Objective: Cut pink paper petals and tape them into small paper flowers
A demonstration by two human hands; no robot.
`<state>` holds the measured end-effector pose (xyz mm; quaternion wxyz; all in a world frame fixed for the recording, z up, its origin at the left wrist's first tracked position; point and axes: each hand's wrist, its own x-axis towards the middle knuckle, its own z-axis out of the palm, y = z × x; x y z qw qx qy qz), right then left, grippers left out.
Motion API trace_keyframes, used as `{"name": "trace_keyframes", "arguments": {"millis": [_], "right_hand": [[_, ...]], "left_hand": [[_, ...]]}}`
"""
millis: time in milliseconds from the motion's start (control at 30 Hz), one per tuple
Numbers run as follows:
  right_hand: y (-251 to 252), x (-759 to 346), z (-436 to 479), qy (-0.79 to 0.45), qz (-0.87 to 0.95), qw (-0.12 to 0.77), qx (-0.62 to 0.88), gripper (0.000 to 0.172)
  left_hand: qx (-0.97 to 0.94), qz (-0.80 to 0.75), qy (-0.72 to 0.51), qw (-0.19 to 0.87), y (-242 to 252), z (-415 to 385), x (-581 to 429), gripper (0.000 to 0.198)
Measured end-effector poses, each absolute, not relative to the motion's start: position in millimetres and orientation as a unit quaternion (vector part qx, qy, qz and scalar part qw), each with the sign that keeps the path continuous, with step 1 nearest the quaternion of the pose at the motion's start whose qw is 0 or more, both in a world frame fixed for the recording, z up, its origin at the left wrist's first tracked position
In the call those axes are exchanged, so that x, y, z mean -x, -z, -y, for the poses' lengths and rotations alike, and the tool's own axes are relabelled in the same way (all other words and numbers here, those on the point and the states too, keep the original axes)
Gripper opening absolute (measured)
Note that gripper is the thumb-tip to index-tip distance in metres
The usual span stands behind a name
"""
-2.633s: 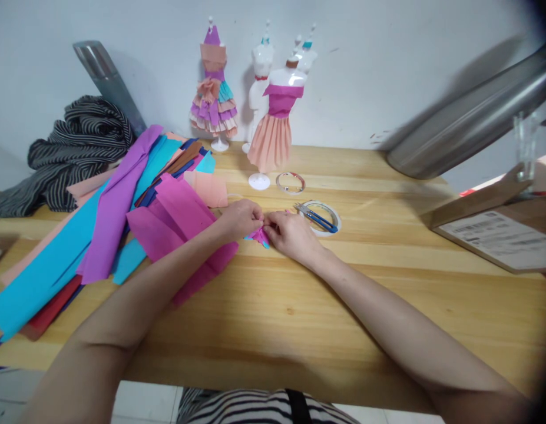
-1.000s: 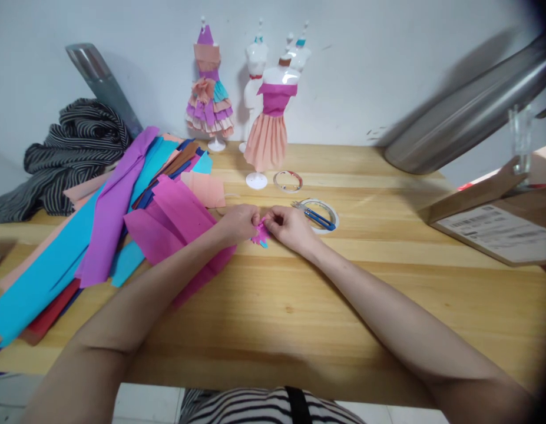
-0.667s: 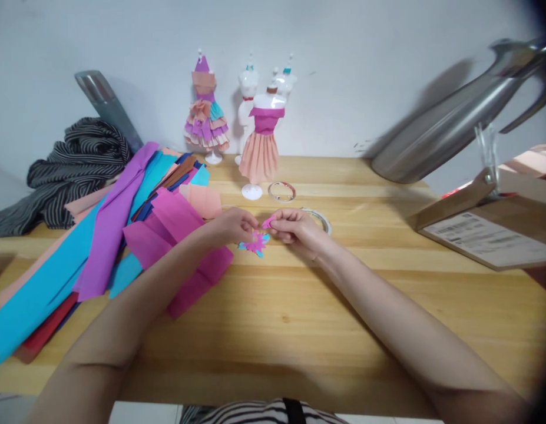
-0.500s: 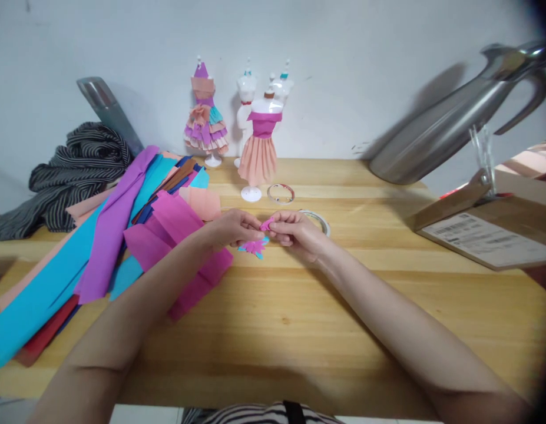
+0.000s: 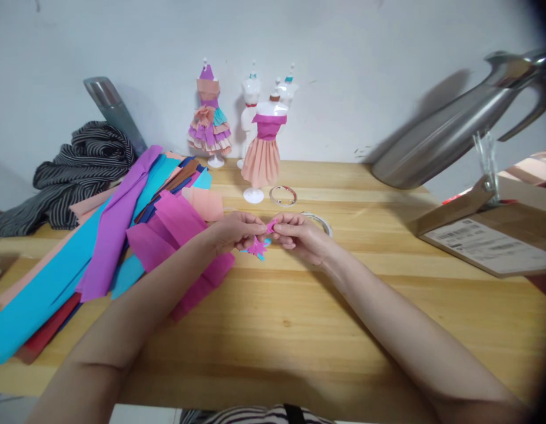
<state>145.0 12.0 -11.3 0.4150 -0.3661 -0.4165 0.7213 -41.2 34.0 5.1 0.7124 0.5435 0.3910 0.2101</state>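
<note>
Between my two hands, over the middle of the table, is a small piece of magenta crepe paper (image 5: 271, 226). My left hand (image 5: 237, 231) pinches its left side with thumb and fingertips. From the right, my right hand (image 5: 299, 232) pinches the other side, fingers curled in. Just below the fingers is a paper flower (image 5: 257, 247) with magenta petals over blue ones; whether it lies on the table or hangs from the hand I cannot tell. Behind my hands stands a white mini mannequin in a magenta top and a pleated peach skirt (image 5: 261, 162).
Coloured crepe paper strips (image 5: 118, 218) are heaped at the left, by a striped cloth (image 5: 85, 168). Two tape rolls (image 5: 283, 196) lie behind my hands. Another dressed mannequin (image 5: 209, 126) stands by the wall. A steel jug (image 5: 436, 129) and a cardboard box (image 5: 489, 235) are at the right.
Both hands keep their pinch on the magenta piece, which has turned slightly between the fingertips. The whole view has shifted a little. Nothing was let go.
</note>
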Motion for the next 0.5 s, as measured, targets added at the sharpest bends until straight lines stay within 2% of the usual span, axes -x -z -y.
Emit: {"name": "trace_keyframes", "arguments": {"millis": [233,367,500], "right_hand": [[10.8,-143.3,-11.2,-0.632,0.521,0.414,0.398,0.031],[10.7,-141.0,-11.5,-0.55,0.546,0.432,0.461,0.026],[8.3,-142.3,-10.9,-0.538,0.546,0.429,0.478,0.025]], "left_hand": [[-0.497,-0.425,-0.274,0.705,0.2,-35.5,36.0,0.018],[-0.49,-0.424,-0.29,0.704,3.6,-35.6,35.8,0.022],[-0.493,-0.427,-0.279,0.705,1.6,-35.2,35.8,0.025]]}}
